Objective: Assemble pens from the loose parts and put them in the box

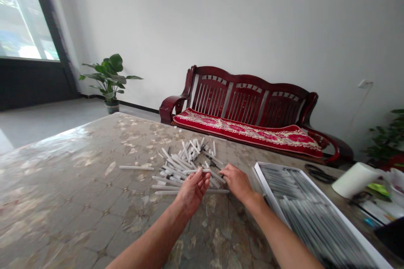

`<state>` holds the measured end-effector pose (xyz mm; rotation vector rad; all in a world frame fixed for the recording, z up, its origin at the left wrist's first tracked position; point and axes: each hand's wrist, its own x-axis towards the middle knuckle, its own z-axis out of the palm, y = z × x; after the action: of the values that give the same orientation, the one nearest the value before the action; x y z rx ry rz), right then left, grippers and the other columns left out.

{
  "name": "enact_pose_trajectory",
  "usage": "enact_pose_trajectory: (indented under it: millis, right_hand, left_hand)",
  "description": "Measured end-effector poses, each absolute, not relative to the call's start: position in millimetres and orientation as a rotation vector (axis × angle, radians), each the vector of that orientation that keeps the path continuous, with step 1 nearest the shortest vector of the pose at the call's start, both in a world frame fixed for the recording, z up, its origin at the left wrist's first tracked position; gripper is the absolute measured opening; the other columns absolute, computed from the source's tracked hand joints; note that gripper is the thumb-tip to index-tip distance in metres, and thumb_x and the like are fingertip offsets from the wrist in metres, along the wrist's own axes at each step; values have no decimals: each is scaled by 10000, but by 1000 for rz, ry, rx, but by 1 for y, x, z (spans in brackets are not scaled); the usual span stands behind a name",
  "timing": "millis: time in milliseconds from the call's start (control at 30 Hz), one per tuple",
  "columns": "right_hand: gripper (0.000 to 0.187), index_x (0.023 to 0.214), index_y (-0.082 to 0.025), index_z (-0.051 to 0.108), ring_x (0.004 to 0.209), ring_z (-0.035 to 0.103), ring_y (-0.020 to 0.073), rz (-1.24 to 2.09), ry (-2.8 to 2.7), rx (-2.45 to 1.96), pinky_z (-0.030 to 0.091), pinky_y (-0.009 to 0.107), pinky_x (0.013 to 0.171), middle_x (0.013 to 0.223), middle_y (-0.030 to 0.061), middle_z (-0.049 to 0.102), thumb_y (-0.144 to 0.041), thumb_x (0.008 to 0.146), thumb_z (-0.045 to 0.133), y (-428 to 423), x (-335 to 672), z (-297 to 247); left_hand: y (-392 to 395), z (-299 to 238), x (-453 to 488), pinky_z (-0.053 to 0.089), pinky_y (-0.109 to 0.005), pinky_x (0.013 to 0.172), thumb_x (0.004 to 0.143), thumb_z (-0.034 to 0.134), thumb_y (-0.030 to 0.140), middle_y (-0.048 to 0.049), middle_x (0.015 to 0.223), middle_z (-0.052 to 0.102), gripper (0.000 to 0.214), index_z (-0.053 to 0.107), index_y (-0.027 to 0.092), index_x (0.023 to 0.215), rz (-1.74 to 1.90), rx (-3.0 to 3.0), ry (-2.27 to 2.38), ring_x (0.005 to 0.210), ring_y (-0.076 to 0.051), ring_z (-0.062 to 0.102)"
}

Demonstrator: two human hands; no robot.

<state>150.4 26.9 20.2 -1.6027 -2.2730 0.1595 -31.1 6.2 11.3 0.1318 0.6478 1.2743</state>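
While L hand (pixel 193 188) pinches tube (pixel 206 170), pile (pixel 178 165) crowds R hand (pixel 238 181) – box (pixel 267 185) nrby.

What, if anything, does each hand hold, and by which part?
Left hand: a slim white tube, pinched near its middle. Right hand: cannot be told.

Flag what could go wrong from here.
The left hand pinches a white tube above the loose pile; if dropped, it might get lost among similar pieces. The right hand, close beside, could scatter some. The right forearm passes near the white box and might nudge it.
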Motion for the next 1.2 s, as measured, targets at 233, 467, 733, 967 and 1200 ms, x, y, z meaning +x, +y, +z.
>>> enact_pose_trajectory:
  millis: [233, 467, 733, 967, 1200]
  right_hand:
    - [208, 750, -228, 694, 814, 632, 178, 61, -2318, -1673, 459, 258, 718, 888, 59, 685, -117, 829, 537, 29, 146, 16]
    - [227, 899, -188, 661, 725, 668, 217, 766, -1365, -1360, 506, 284, 557, 785, 47, 700, -381, 801, 595, 2, 133, 10]
    - [315, 838, -177, 669, 650, 655, 201, 921, -1101, -1213, 514, 274, 510, 705, 28, 691, -449, 685, 710, -15, 112, 10]
    - [265, 845, -180, 668, 660, 645, 191, 908, -1096, -1203, 489, 257, 511, 716, 25, 691, -410, 714, 686, -17, 108, 10]
    - [266, 863, -179, 670, 660, 640, 192, 839, -1109, -1257, 455, 240, 482, 723, 29, 686, -410, 729, 668, -17, 110, 4]
  left_hand:
    - [5, 8, -28, 575, -158, 573, 833, 634, 89, -59, 703, 709, 95, 603, 112, 747, 1265, 164, 657, 617, -117, 701]
    - [3, 6, -24, 581, -165, 599, 825, 639, 74, -54, 716, 708, 72, 596, 118, 788, 1254, 207, 627, 656, -128, 713]
    - [-2, 7, -21, 581, -161, 585, 809, 649, 51, -50, 718, 706, 86, 599, 118, 790, 1234, 230, 643, 640, -126, 711]
    - [-1, 4, -20, 579, -162, 601, 822, 624, 42, -61, 714, 706, 74, 617, 104, 783, 1236, 256, 635, 642, -123, 708]
    - [-3, 3, -20, 580, -170, 612, 831, 604, 31, -60, 709, 705, 95, 616, 110, 779, 1232, 298, 647, 649, -123, 707]
